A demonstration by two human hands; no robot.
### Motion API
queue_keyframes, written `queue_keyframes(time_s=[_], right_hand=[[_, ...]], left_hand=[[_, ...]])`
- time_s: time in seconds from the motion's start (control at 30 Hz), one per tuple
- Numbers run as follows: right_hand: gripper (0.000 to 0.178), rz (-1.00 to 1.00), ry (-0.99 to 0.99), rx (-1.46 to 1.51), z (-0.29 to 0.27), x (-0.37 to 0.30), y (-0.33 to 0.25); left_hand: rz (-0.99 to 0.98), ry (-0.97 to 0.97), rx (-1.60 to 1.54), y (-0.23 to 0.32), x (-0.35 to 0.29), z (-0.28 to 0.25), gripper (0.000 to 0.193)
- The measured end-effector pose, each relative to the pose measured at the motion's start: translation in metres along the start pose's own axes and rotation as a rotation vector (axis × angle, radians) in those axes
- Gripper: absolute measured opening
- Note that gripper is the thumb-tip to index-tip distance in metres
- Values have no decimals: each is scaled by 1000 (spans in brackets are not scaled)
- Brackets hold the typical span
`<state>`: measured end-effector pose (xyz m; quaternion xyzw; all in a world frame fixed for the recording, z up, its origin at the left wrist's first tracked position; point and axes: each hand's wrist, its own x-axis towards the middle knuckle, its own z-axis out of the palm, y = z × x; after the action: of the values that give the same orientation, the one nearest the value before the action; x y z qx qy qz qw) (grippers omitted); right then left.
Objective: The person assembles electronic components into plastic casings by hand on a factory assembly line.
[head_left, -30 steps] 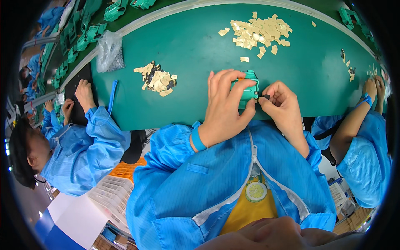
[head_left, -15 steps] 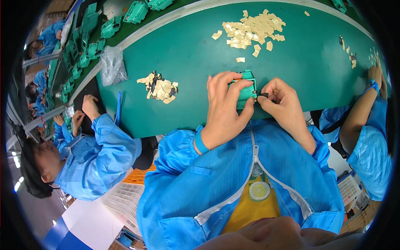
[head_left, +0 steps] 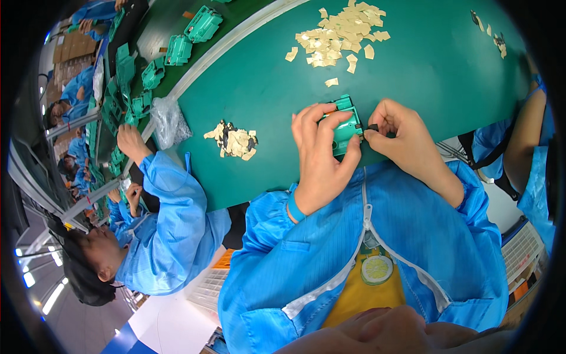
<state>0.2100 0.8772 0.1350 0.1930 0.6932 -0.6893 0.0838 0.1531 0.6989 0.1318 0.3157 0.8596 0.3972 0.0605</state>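
My left hand is wrapped around a small green plastic housing, with the fingers over its far side and the thumb along its near edge. Beside the housing's right edge, my right hand pinches a small black piece between thumb and fingertips. Whether that piece touches the housing I cannot tell. Both hands are over the front part of the green tabletop. Beyond them lies a large heap of cream paper-like pieces.
A smaller heap of cream and black scraps lies to the left, near a clear plastic bag. Past the table's pale rim, several green housings stand on a line. Co-workers in blue sit on both sides; one hand reaches toward the line.
The whole view has turned and shifted. My grip on the housing looks the same, and the black piece stays pinched at its right edge. The left co-worker's hand has moved farther forward.
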Motion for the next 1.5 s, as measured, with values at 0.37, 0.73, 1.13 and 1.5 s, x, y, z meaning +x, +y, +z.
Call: queue_keyframes(time_s=[0.37,0.73,1.13,1.5], right_hand=[[17,22,-63,-102,-14,-1,-9],[8,131,-310,417,-17,-6,-12],[10,52,-223,255,1,-18,-21],[14,-31,-169,116,8,-22,-26]], left_hand=[[29,-42,22,4,3,-8,59],[-43,-130,-538,-22,-9,-15,69],[-102,-225,-440,-7,-10,-38,51],[-221,-208,-455,6,-6,-42,45]])
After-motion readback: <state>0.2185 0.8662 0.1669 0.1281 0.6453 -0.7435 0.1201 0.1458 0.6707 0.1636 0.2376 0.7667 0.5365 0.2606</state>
